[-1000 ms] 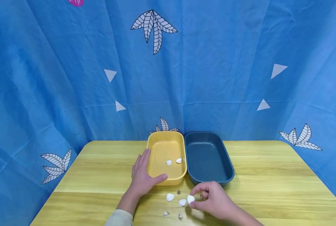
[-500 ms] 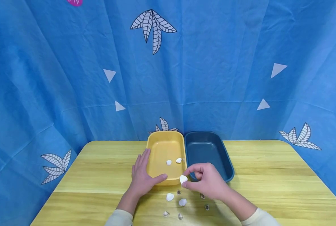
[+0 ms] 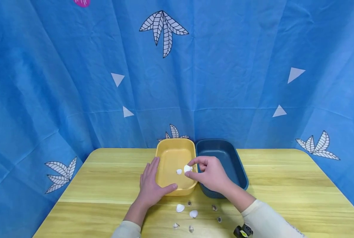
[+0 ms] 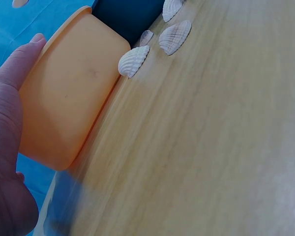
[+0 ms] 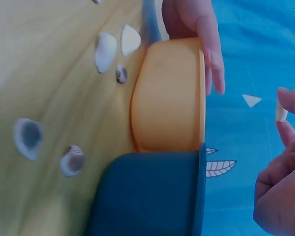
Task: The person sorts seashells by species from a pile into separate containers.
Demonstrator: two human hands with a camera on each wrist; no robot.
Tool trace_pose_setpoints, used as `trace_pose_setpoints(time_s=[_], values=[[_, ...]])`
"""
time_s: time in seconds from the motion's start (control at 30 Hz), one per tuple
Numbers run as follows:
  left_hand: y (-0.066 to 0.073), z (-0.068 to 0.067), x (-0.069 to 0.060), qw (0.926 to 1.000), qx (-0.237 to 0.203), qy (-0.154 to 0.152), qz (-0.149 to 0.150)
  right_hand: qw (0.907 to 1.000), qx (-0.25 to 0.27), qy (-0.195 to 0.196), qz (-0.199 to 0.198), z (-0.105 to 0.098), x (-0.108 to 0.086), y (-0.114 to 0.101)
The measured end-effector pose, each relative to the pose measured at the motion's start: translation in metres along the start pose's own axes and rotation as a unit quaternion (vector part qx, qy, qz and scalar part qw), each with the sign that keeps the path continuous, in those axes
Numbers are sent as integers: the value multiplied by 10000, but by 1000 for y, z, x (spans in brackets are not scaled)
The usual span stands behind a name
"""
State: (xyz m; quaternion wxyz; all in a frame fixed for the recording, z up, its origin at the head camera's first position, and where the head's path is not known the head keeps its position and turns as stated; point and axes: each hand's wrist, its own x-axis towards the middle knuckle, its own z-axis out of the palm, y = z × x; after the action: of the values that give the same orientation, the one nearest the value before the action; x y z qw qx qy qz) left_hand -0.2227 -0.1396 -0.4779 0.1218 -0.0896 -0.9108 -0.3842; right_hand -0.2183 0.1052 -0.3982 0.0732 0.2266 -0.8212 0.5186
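My right hand (image 3: pixel 211 175) pinches a white seashell (image 3: pixel 187 169) between thumb and index finger, above the right part of the yellow bin (image 3: pixel 175 155). In the right wrist view the pinched shell appears edge-on. One white shell (image 3: pixel 178 171) lies on the bin's floor; another there is mostly hidden behind the held one. My left hand (image 3: pixel 151 188) rests on the bin's near left corner, fingers straight along the side and thumb over the front rim. In front of the bin, two larger white shells (image 3: pixel 193 214) lie on the table among several small darker ones (image 3: pixel 214 207).
A dark blue bin (image 3: pixel 215 147) stands against the yellow one's right side, partly covered by my right hand. Behind the wooden table (image 3: pixel 105 178) hangs a blue patterned curtain (image 3: pixel 239 66). A black device (image 3: pixel 243 231) sits by my right sleeve.
My right hand has carried the white shell from the table up and forward, past the near rim to above the yellow bin. The left hand has stayed in place on that bin.
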Motion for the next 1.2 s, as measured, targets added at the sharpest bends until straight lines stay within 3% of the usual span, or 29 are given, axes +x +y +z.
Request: trace_pose_setpoints(time_s=[0.33,0.57,1.2], values=[[0,0,-1,9999,-86,-68,-57,9983,159,359,422,8,33,2],[0,-1,1,10000,-53,-16,33,9963,0,604,607,15,53,12],[-3,0,1,9999,-93,-71,79,9842,-370,1067,1363,43,79,50]])
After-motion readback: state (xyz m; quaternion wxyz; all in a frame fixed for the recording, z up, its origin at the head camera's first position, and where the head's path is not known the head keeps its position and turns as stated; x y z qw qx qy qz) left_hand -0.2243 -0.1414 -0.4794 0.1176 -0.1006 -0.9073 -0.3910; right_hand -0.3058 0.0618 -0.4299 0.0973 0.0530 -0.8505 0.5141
